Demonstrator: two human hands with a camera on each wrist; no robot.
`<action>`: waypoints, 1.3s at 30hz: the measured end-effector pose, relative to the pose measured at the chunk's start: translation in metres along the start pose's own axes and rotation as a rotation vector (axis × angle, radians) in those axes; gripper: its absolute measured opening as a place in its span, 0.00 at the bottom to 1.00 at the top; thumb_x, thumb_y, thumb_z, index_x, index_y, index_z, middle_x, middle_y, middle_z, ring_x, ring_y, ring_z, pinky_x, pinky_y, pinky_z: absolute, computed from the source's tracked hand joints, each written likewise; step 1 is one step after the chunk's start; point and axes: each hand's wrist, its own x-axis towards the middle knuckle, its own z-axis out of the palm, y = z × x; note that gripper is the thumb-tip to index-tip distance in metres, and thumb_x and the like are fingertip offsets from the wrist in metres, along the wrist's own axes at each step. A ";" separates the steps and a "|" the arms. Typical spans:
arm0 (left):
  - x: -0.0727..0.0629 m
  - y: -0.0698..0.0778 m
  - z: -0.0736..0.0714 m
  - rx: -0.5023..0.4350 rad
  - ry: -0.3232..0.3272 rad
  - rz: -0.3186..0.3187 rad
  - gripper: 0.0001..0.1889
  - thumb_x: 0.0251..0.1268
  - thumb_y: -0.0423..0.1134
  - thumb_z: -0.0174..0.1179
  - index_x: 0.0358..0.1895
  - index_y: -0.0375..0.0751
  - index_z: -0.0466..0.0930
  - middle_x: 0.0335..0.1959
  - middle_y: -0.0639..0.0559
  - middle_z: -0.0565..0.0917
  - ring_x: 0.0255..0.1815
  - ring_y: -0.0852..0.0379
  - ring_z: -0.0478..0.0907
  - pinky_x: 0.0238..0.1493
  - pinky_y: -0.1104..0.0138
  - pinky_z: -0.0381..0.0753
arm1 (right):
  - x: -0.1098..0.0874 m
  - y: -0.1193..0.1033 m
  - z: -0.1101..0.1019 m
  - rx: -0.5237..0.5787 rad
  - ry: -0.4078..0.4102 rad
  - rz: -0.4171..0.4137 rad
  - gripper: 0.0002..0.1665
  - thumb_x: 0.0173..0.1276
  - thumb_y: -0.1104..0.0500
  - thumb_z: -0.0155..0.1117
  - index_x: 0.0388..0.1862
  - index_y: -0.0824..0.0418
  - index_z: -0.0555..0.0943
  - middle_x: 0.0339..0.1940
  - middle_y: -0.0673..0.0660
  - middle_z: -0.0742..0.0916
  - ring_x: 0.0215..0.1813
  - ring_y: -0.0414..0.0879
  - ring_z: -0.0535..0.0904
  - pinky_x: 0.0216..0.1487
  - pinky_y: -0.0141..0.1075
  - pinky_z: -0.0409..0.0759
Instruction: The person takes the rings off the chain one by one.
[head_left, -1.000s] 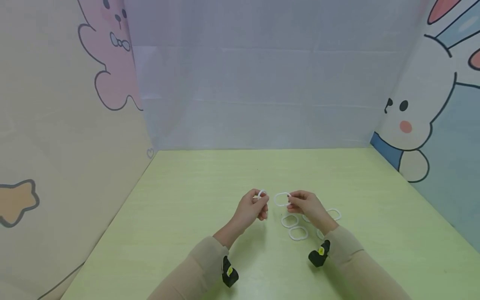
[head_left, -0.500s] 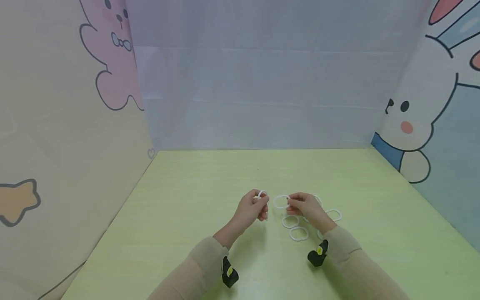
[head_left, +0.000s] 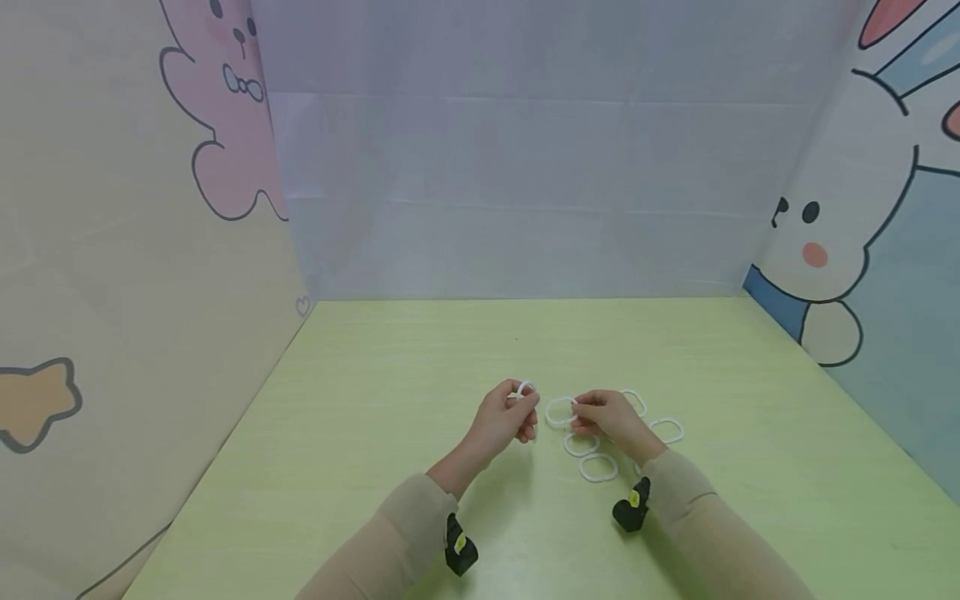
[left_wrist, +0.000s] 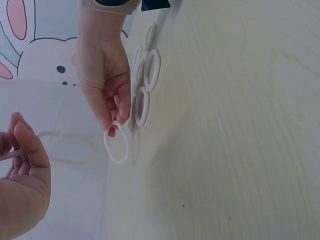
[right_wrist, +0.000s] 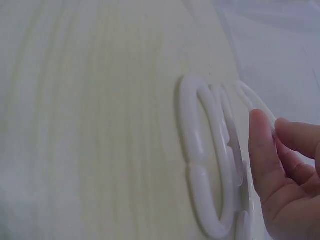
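My left hand (head_left: 501, 417) pinches a white plastic ring (head_left: 522, 383) between thumb and fingers, raised over the table. Across a small gap, my right hand (head_left: 613, 419) pinches a second white ring (head_left: 548, 414) by its right side. In the left wrist view that ring (left_wrist: 107, 146) hangs from the right fingertips, close to the tabletop. Several more oval rings lie below and around the right hand, such as a ring (right_wrist: 189, 120) with a split in its side, large in the right wrist view. Part of this group is hidden behind the right hand and wrist.
The pale green table (head_left: 390, 358) runs back to a plain light curtain (head_left: 487, 208). Printed walls stand on both sides, with a rabbit (head_left: 832, 183) on the right one. A loose ring (head_left: 598, 481) lies nearest the person.
My right hand has sunk slightly toward the table and nearer the body, carrying its ring down and a little left. More of the rings behind it now show. The left hand holds still.
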 end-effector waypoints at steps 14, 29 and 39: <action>-0.014 0.022 0.003 0.007 -0.010 -0.013 0.04 0.68 0.32 0.50 0.39 0.33 0.69 0.18 0.49 0.74 0.15 0.61 0.71 0.20 0.73 0.72 | 0.004 0.000 0.003 -0.054 0.028 0.050 0.16 0.65 0.69 0.57 0.47 0.82 0.71 0.26 0.60 0.82 0.25 0.42 0.80 0.31 0.32 0.80; -0.014 0.023 0.003 0.002 -0.017 -0.013 0.04 0.68 0.32 0.50 0.38 0.34 0.69 0.18 0.49 0.73 0.15 0.62 0.71 0.20 0.73 0.72 | 0.000 -0.002 -0.003 -0.089 0.018 0.058 0.17 0.66 0.70 0.54 0.49 0.83 0.71 0.26 0.60 0.83 0.25 0.42 0.80 0.32 0.33 0.80; 0.002 -0.002 0.003 -0.007 -0.005 -0.024 0.06 0.68 0.36 0.52 0.40 0.36 0.69 0.18 0.50 0.74 0.15 0.61 0.72 0.19 0.73 0.72 | -0.007 -0.008 -0.005 -0.097 0.008 0.013 0.19 0.67 0.67 0.54 0.51 0.81 0.71 0.33 0.64 0.83 0.28 0.44 0.81 0.34 0.35 0.80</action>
